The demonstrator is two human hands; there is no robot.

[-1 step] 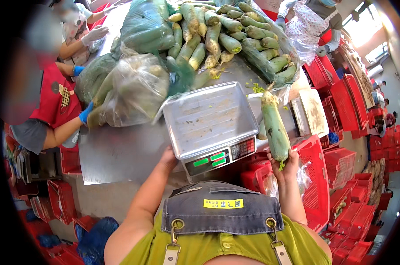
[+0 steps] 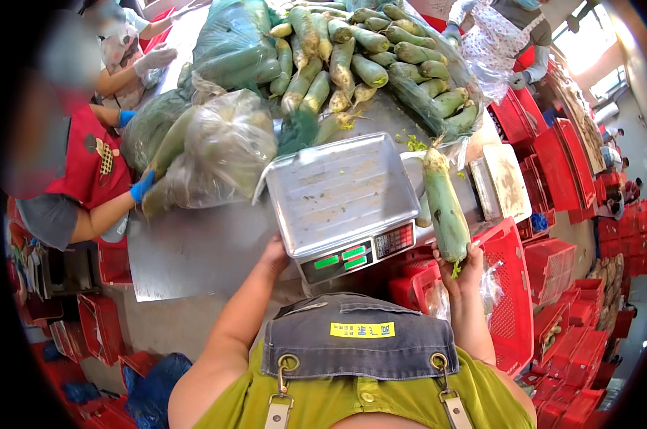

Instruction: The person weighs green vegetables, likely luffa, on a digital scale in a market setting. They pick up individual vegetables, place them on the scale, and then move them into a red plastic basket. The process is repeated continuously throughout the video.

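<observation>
My right hand (image 2: pixel 462 273) is closed around the lower end of a large green radish (image 2: pixel 445 204), which stands nearly upright, its pale root end pointing away from me. A tuft of leaf stubs sticks out at the near end. Just left of it is a digital scale with a metal pan (image 2: pixel 345 193), dirt specks on the pan and lit green displays (image 2: pixel 341 258). My left hand (image 2: pixel 275 256) is at the scale's near left corner; its fingers are mostly hidden behind the scale's edge.
Many green radishes (image 2: pixel 370 71) lie heaped at the table's far side, some in green bags. A filled clear bag (image 2: pixel 227 154) sits left of the scale, near a co-worker's blue-gloved hand (image 2: pixel 142 187). Red crates (image 2: pixel 505 300) stand to the right. Other people work across the table.
The co-worker's blue-gloved hand and the clear bag on the left have shifted slightly. My hands and the radish stay nearly where they were.
</observation>
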